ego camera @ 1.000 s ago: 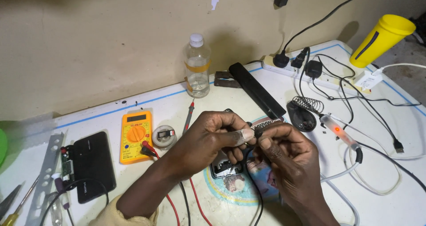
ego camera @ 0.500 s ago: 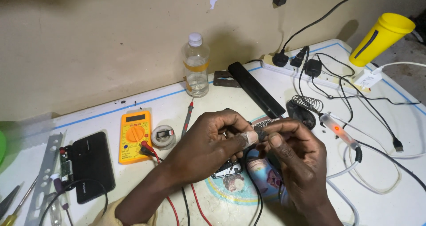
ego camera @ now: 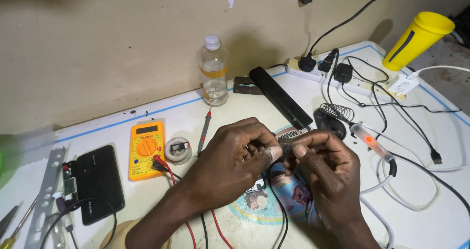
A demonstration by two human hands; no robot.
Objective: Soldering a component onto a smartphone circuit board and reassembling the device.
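Note:
My left hand and my right hand meet fingertip to fingertip over the middle of the white table. Together they pinch a small dark part between thumbs and forefingers; most of it is hidden by the fingers. A thin black wire hangs down from the hands. Under them lies a round printed sticker and a small phone part. Red probe leads run from the yellow multimeter under my left forearm.
A clear plastic bottle, a long black bar, a solder reel and a black power bank lie around. A soldering iron with a lit red lamp, its coil stand, a power strip, a yellow cup and tangled cables sit right.
Both hands have drawn closer together and the fingertips have shifted on the small part. The hands stay over the same spot on the table.

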